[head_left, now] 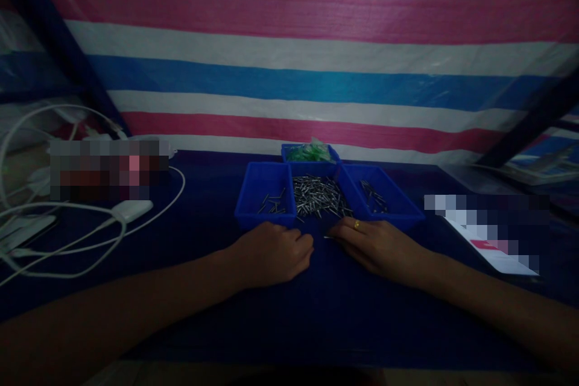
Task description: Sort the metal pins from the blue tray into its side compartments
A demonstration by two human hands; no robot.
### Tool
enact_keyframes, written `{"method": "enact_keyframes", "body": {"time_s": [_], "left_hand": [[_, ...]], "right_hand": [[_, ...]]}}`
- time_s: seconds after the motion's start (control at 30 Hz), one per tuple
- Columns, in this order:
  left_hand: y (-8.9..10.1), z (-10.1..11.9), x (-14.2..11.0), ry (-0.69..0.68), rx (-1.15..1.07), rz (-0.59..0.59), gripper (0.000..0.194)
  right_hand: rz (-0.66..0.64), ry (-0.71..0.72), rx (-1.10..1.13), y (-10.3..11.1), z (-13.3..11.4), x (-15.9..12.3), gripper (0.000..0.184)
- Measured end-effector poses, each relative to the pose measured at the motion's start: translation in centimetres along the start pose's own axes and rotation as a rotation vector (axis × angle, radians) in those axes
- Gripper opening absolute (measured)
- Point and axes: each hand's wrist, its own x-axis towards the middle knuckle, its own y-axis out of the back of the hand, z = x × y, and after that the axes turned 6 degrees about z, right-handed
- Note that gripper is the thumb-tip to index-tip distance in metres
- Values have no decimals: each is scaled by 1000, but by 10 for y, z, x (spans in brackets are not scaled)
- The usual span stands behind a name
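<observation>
My left hand [274, 254] rests on the dark blue table in front of the left bin, its fingers curled closed; whether something is in them is hidden. Across a small gap, my right hand [373, 244], with a gold ring, pinches a thin metal pin [327, 237] that points left. Just beyond both hands lies a heap of loose metal pins [319, 196]. To its left a blue bin [242, 202] holds several such pins, and the right blue bin [404, 205] holds a small bunch of them.
Behind the heap stands another blue bin [286, 152] with green plastic bags [310, 151]. White cables [181, 184] and an adapter [132, 210] lie at left. A white sheet-like item [502, 256], partly blurred out, is at right. A striped tarp [289, 84] hangs behind the table.
</observation>
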Motion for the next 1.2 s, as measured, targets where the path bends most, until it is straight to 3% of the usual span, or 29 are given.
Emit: {"method": "enact_keyframes", "body": {"time_s": [0.27, 0.57, 1.2], "left_hand": [[1, 2, 1, 17, -3, 46, 20], [1, 2, 0, -144, -7, 133, 18], [3, 0, 0, -148, -9, 182, 20]], "right_hand": [[-23, 123, 46, 3, -4, 0, 20], [31, 166, 93, 4, -14, 2, 18], [-27, 103, 47, 6, -5, -1, 21]]}}
